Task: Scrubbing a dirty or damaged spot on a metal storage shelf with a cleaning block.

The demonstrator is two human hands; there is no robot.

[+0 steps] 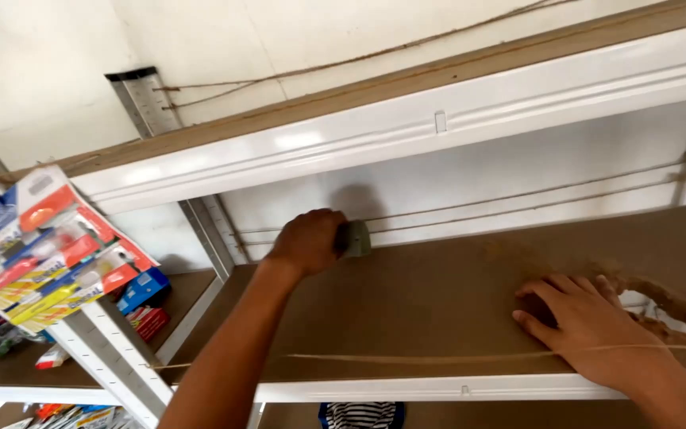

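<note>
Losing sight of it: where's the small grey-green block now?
Head view, centre: the grey-green block is in the left hand, at the back of the brown shelf board.

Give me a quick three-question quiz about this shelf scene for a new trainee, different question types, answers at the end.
1. True or false: the left hand is closed around a small grey-green block at the back of the brown fibreboard shelf.
2. Multiple choice: the right hand is
A. lying flat on the shelf board
B. gripping the white metal shelf beam above
C. holding a packet
3. Short answer: where is the board visibly damaged?

Key
1. True.
2. A.
3. At its right side, just beyond the right hand, where a ragged broken patch shows white underneath.
</note>
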